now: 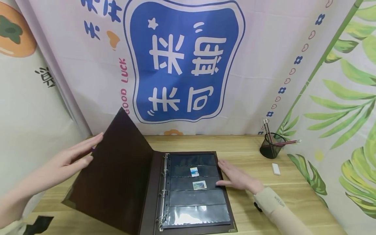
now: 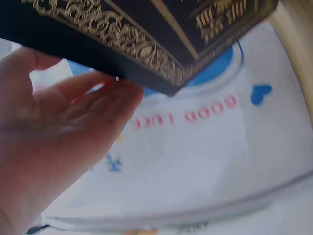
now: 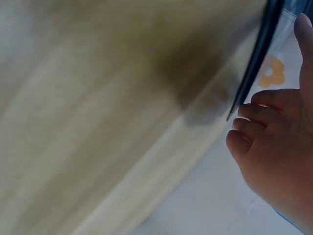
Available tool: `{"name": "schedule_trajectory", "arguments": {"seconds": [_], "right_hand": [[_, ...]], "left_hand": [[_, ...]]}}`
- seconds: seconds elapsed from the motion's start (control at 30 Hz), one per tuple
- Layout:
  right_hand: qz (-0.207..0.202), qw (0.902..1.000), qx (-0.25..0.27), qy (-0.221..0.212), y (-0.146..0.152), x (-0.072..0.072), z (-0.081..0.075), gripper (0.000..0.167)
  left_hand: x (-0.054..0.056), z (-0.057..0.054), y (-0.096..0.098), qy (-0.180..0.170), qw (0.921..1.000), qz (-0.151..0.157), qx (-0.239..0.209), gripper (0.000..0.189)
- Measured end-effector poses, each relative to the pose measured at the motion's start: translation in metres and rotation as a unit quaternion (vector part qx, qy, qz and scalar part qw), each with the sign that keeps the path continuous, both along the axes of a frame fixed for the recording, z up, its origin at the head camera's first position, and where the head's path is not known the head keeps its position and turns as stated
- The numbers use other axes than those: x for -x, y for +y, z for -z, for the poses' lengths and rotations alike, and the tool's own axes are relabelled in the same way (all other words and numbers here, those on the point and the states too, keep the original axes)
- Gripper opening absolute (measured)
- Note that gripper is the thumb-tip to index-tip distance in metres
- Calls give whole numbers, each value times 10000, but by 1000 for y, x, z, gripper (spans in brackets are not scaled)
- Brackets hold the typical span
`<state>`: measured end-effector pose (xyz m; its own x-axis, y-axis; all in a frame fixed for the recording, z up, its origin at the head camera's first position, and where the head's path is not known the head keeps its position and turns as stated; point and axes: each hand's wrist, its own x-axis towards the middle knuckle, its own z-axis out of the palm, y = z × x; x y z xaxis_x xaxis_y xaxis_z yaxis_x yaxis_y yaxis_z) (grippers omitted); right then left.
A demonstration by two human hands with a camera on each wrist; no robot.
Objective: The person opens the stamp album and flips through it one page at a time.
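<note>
A dark ring-binder stamp album [image 1: 152, 195] lies on the table with its front cover [image 1: 114, 176] raised at a slant on the left. My left hand [image 1: 73, 160] is at the cover's outer edge, fingers extended. The left wrist view shows gold ornament on the cover's outside [image 2: 127, 39], just above the left hand [image 2: 83, 107]. Two small stamps, a blue-and-white one [image 1: 194, 172] and a greenish one [image 1: 199, 185], sit in the black pocket page [image 1: 194, 197]. Along the album's right edge rests my right hand [image 1: 236, 176], fingers fairly straight and thumb apart, also visible in the right wrist view [image 3: 279, 132].
A black mesh pencil cup [image 1: 270, 148] with several pencils stands at the table's back right. Near it lies a white eraser [image 1: 275, 169]. Printed cloth [image 1: 258, 65] hangs behind the wooden table [image 1: 243, 147], with a leaf-patterned cloth [image 1: 346, 130] on the right.
</note>
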<state>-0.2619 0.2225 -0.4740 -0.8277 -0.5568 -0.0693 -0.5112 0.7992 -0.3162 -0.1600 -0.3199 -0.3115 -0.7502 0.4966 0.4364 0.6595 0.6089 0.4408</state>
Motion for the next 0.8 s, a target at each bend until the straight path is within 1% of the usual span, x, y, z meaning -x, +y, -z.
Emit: {"name": "schedule_trajectory", "arguments": {"seconds": [0.07, 0.17, 0.27, 0.47, 0.53, 0.57, 0.7, 0.77, 0.8], "right_hand": [[-79, 9999, -68, 63, 0, -1, 3, 94], [-124, 9997, -178, 126, 1, -2, 7, 94], [-86, 9994, -286, 195, 2, -3, 9, 94], [-26, 9993, -251, 270, 7, -3, 8, 93], [-21, 9993, -256, 289, 10, -2, 7, 93], [-15, 9993, -259, 287, 12, -2, 7, 93], [11, 9993, -226, 287, 22, 0, 6, 91], [25, 9993, -224, 306, 27, 1, 6, 91], [31, 9993, -219, 310, 29, 2, 6, 91]], "left_hand": [[-2, 3, -12, -126, 9998, 180, -5, 68], [-5, 8, -26, -311, 9990, 313, 45, 69], [-5, 12, -35, -418, 9986, 292, 130, 70], [-6, 20, -46, -763, 9966, 208, 212, 70], [-6, 25, -50, -788, 9964, 112, 287, 72], [-5, 28, -52, -743, 9967, 78, 329, 73], [-2, 48, -61, -419, 9962, -320, 693, 76], [0, 58, -64, -470, 9932, -504, 936, 75], [0, 63, -66, -565, 9909, -594, 1065, 75]]}}
